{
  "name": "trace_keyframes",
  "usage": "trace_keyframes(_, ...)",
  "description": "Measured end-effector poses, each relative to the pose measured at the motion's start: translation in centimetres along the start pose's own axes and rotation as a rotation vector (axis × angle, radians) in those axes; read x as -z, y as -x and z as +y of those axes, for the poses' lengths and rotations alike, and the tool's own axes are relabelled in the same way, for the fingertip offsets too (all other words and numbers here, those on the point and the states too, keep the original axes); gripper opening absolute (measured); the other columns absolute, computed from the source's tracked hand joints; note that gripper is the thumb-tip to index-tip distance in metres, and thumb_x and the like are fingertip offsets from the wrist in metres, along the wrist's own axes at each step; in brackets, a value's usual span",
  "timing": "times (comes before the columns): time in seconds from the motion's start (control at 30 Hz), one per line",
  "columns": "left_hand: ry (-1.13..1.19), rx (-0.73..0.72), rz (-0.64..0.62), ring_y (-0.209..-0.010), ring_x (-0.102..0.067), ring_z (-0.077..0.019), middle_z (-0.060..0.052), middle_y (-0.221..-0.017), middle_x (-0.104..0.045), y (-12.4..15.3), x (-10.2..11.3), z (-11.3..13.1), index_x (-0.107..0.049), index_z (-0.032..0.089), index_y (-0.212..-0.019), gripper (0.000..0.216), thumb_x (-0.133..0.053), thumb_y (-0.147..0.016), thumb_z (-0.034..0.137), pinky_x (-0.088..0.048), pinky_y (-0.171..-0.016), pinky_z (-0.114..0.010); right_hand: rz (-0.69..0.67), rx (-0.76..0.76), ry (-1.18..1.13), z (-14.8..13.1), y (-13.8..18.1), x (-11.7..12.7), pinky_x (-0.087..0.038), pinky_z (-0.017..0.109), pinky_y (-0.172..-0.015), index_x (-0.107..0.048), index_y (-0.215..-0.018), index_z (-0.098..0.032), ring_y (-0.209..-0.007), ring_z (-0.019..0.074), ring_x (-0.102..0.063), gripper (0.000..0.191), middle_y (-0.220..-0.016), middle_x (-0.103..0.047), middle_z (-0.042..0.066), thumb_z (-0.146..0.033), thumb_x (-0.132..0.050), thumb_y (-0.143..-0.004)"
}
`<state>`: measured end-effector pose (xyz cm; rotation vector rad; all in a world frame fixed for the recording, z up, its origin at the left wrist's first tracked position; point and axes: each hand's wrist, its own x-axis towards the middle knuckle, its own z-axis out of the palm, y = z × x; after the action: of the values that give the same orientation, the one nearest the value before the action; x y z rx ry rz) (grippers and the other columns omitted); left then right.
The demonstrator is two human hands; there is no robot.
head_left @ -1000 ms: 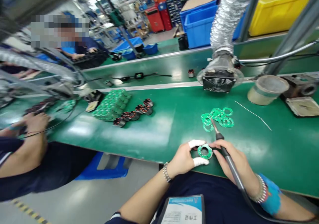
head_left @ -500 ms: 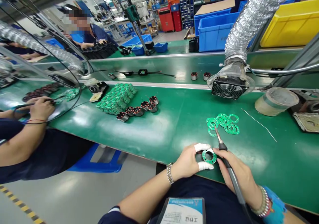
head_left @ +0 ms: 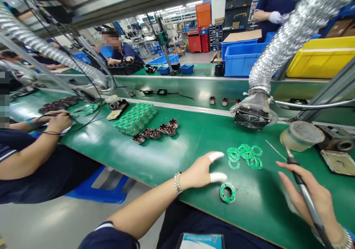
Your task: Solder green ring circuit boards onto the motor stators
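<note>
My left hand (head_left: pixel 203 170) hovers over the green bench with white finger cots on thumb and forefinger, fingers spread, holding nothing. A small round part with a green ring board (head_left: pixel 227 192) lies on the bench just right of and below it. My right hand (head_left: pixel 310 195) is to the right, gripping a soldering iron (head_left: pixel 303 193) whose tip points up toward the back. A heap of loose green ring boards (head_left: pixel 245 156) lies between the two hands, a little farther back.
A stack of green boards (head_left: pixel 135 118) and a row of wound motor parts (head_left: pixel 155 131) sit left of centre. A fume fan on a silver hose (head_left: pixel 252 116), a tape roll (head_left: pixel 301 135) and a square holder (head_left: pixel 337 162) stand at the right. A neighbour's hand (head_left: pixel 57 121) works at the left.
My left hand has let go of the ring part, which now lies on the bench, and opened above it. My right hand has swung the soldering iron away to the right.
</note>
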<state>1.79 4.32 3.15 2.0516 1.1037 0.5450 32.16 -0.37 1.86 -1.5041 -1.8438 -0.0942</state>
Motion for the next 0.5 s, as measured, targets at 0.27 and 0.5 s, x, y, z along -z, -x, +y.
trace_keyframes(0.27, -0.482, 0.207, 0.245, -0.113, -0.051, -0.0266, -0.017, -0.122, -0.053, -17.6, 8.3, -6.7, -0.050, 0.009, -0.120, 0.047, -0.061, -0.078, 0.026, -0.039, -0.100, -0.036, 0.104, 0.078, 0.120, 7.3, -2.6, 0.2, -0.049, 0.034, -0.076, -0.057, -0.099, -0.019, -0.072, 0.0197, -0.062, 0.020, -0.087, -0.063, 0.007, -0.032, -0.052, -0.085)
trace_keyframes(0.5, -0.527, 0.397, 0.316, -0.097, -0.057, -0.0197, -0.009, -0.115, -0.055, -28.1, 13.1, -11.5, -0.052, 0.015, -0.114, 0.031, -0.051, -0.087, 0.030, -0.050, -0.081, -0.040, 0.146, 0.017, 0.108, 6.9, -2.1, -0.2, -0.047, 0.034, -0.077, -0.059, -0.097, -0.019, -0.073, 0.0197, -0.061, 0.019, -0.086, -0.062, 0.006, -0.032, -0.053, -0.084)
